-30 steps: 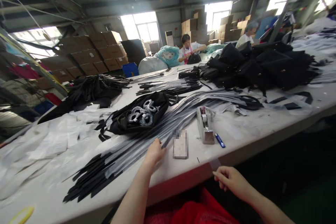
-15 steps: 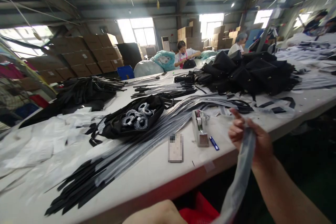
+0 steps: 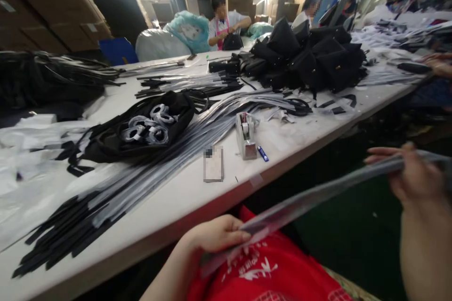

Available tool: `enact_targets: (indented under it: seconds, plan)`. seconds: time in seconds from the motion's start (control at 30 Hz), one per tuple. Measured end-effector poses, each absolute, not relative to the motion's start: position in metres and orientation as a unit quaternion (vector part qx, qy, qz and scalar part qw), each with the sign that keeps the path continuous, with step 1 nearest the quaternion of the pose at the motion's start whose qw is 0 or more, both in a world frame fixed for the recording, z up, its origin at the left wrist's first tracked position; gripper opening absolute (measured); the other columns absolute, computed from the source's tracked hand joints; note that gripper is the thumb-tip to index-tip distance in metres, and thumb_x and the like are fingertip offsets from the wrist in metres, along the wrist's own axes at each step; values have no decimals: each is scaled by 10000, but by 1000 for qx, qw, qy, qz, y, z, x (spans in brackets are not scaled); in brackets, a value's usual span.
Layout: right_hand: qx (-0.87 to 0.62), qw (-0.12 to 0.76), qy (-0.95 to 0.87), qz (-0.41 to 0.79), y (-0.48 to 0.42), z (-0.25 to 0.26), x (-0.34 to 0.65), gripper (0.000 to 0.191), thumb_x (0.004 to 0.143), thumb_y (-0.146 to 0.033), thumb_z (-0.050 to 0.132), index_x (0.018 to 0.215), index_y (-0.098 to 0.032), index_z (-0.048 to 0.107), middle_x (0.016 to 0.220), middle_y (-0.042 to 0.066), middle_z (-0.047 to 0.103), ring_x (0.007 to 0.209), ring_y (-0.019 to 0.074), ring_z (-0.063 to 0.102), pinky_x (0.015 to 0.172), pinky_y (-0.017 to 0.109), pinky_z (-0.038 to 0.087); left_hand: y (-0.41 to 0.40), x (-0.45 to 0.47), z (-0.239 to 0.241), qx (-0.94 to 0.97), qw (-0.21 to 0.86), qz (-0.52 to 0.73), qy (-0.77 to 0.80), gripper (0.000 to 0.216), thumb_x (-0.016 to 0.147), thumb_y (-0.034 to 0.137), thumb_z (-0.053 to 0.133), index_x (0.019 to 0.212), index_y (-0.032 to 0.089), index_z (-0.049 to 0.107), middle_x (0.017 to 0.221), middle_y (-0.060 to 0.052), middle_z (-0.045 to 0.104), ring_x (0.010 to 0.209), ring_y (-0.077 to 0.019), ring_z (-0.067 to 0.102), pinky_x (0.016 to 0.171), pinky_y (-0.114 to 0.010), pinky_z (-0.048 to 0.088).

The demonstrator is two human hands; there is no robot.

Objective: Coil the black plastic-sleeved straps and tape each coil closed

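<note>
A long strap in a clear plastic sleeve (image 3: pixel 310 197) stretches between my two hands, slanting up to the right in front of the table edge. My left hand (image 3: pixel 222 235) pinches its lower end, low over the red apron (image 3: pixel 275 263). Further right, my right hand (image 3: pixel 420 174) has thumb and fingers closed round the upper part, slightly blurred. On the table, a bundle of similar sleeved black straps (image 3: pixel 155 160) lies diagonally. Beside it stand a tape dispenser (image 3: pixel 246 138) and a small blue item (image 3: pixel 263 154); a blurred phone-like rectangle (image 3: pixel 213 167) lies nearby.
A black open bag (image 3: pixel 106 143) holds several rings wrapped in plastic (image 3: pixel 162 131). Black bags (image 3: pixel 318 59) are piled at the back. White plastic sheets (image 3: pixel 31 160) cover the left side. Across the white table (image 3: pixel 197 197), a person (image 3: pixel 226 23) handles a black bag.
My right hand has moved right, pulling the sleeved strap from hanging steeply to a stretched slant. My left hand has come into view on its lower end. The view has tipped down and shifted right.
</note>
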State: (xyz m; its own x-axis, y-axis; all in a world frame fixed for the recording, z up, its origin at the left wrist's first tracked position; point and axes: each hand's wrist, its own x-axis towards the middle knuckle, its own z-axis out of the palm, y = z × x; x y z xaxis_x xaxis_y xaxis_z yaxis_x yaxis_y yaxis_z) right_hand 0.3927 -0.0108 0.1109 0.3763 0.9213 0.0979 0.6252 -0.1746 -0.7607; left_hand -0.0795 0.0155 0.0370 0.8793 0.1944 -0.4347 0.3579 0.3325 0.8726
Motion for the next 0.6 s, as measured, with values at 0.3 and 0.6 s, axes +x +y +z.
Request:
enact_targets:
  seconds: [0.3,0.6]
  plan:
    - [-434,110,-788,422,-24,18,212,561,810,-275,594,1353,-180,494,1311,121,624,1154,261,619,990,387,486,13,-15,21,481,843,23,239,523,777,685,586,821,164,594,547,60,567,461,-79,494,575,-235,436]
    - [-532,120,-788,286,24,-2,260,390,817,-166,457,1165,-211,628,1150,71,713,1031,248,676,941,373,498,9,-84,14,365,891,-94,253,408,804,536,676,770,131,647,470,46,505,398,-96,489,430,-213,430]
